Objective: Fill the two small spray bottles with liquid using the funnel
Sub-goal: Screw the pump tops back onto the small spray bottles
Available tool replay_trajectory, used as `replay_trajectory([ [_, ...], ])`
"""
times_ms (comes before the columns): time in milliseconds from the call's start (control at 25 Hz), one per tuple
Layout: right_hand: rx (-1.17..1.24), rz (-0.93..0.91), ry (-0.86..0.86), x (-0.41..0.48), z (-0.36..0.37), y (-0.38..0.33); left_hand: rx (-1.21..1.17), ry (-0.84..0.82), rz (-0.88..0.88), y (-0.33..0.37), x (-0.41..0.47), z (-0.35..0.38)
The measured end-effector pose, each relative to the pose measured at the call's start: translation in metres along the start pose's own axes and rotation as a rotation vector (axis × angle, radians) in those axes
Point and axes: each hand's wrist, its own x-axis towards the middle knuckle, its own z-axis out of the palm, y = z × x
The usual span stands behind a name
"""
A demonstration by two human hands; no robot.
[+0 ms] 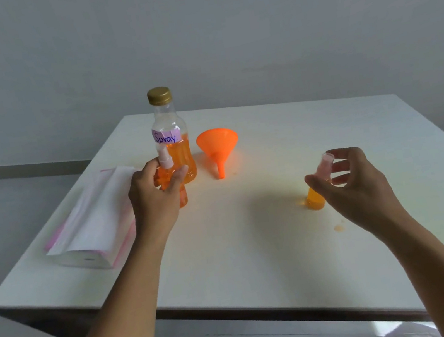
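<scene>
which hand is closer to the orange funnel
Left. The left hand, holding a small spray bottle, is just left of the funnel; the right hand is farther off to its right, at the second bottle.

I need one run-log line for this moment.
left hand grips left spray bottle | right hand around right spray bottle, grip unclear | both bottles hold orange liquid | funnel lying on table | big bottle capped

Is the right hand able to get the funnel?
Probably yes. Only bare table lies between the right hand and the funnel. The hand is at a small bottle, though, and would have to leave it first.
</scene>
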Motion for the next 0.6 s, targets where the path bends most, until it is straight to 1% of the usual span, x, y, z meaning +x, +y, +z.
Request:
replay_trajectory([
  [80, -0.018, -0.001, -0.002, 0.004, 0.005, -0.002, 0.031, -0.012, 0.015, 0.0, 0.0, 0.0],
  [160, -0.05, -0.044, 0.025, 0.008, 0.007, 0.0, 0.078, -0.024, 0.023, -0.002, 0.0, -0.001],
  [240, -0.062, -0.063, 0.031, 0.01, 0.007, 0.002, 0.072, 0.015, 0.017, 0.001, -0.004, -0.003],
  [280, -0.059, -0.066, 0.034, 0.011, 0.006, 0.003, 0.068, 0.075, 0.061, 0.005, -0.009, -0.004],
  [360, -0.048, -0.074, 0.037, 0.011, 0.004, 0.003, 0.103, 0.234, 0.255, 0.017, -0.021, -0.003],
  [400, -0.039, -0.086, 0.035, 0.011, 0.003, 0.003, 0.115, 0.285, 0.351, 0.025, -0.028, -0.002],
  [440, -0.026, -0.098, 0.032, 0.011, 0.002, 0.003, 0.109, 0.284, 0.431, 0.031, -0.034, 0.001],
  [480, -0.006, -0.104, 0.031, 0.01, 0.0, 0.003, 0.077, 0.233, 0.502, 0.037, -0.04, 0.007],
  [520, 0.018, -0.103, 0.027, 0.008, -0.002, 0.003, 0.034, 0.139, 0.553, 0.042, -0.046, 0.013],
  [560, 0.046, -0.1, 0.02, 0.006, -0.003, 0.003, -0.007, 0.002, 0.569, 0.045, -0.052, 0.021],
  [600, 0.073, -0.101, 0.012, 0.004, -0.005, 0.002, -0.041, -0.163, 0.539, 0.049, -0.059, 0.029],
])
